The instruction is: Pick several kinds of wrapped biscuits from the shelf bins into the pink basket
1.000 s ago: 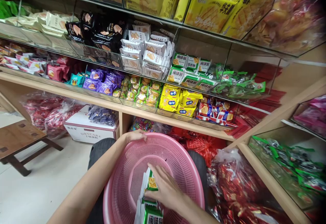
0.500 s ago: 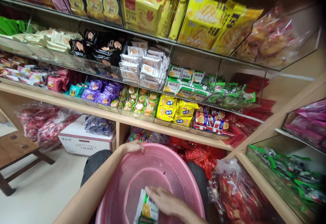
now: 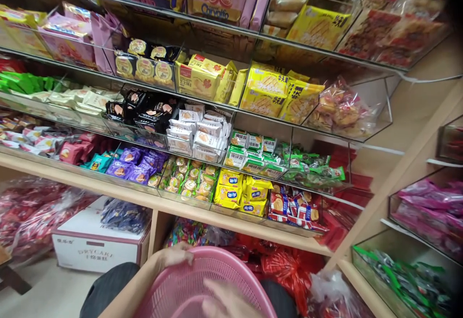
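A pink plastic basket point(image 3: 249, 279) with slotted sides sits between my knees at the bottom of the view. My left hand point(image 3: 177, 255) grips its upper left rim, fingers over the edge. Over the inside of the basket, my right hand point(image 3: 226, 298) is smeared by motion, and whether it holds anything does not show. The basket's floor is mostly cut off by the frame's lower edge. Ahead, white-and-green packets point(image 3: 238, 156) stand in a clear shelf bin, beside white packets point(image 3: 197, 132) and above yellow packets point(image 3: 229, 195).
Tiered clear bins of snacks fill the wooden shelf point(image 3: 181, 207). Beneath it are a white carton point(image 3: 97, 248) with dark packets on top, red bags point(image 3: 289, 270) and other plastic bags. A stool edge point(image 3: 10, 279) shows at left, and more bins point(image 3: 405, 274) at right.
The view has tilted up, showing more upper shelves and less of the basket. The white-and-green packets in the basket beside my right hand are out of sight now. My left hand stays on the rim.
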The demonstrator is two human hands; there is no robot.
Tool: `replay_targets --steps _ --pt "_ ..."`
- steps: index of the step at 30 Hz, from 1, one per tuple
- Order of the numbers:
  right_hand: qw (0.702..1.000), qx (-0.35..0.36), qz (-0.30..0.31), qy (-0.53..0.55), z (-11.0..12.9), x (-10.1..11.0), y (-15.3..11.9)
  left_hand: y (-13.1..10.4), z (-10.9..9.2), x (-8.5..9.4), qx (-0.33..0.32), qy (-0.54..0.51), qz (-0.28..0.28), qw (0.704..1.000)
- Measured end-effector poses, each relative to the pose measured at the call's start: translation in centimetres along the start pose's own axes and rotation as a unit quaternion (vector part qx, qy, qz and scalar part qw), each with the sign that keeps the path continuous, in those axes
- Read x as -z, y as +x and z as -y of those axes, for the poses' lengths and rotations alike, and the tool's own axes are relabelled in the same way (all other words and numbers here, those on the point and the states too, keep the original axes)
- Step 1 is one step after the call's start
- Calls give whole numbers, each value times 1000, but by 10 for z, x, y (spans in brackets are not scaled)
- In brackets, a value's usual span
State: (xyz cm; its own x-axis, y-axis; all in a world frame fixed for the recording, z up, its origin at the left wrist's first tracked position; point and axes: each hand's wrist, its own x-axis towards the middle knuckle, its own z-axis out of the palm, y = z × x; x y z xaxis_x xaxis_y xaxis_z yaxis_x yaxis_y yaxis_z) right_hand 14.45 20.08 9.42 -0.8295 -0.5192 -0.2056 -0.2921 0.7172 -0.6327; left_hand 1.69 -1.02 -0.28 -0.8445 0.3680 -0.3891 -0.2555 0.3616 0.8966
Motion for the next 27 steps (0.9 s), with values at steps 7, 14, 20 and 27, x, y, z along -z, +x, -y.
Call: replay_targets --steps 7,14,20,27 --pt "891 195 -370 -177 60 194 17 12 9 -2 3 -52 10 999" --pt "819 148 -426 -355 68 301 91 23 12 -4 -9 -54 18 998" --pt "820 121 -382 -408 71 307 136 30 18 -3 -19 -39 18 999" --pt "808 93 -385 -437 73 307 149 38 29 1 -25 -29 4 999"
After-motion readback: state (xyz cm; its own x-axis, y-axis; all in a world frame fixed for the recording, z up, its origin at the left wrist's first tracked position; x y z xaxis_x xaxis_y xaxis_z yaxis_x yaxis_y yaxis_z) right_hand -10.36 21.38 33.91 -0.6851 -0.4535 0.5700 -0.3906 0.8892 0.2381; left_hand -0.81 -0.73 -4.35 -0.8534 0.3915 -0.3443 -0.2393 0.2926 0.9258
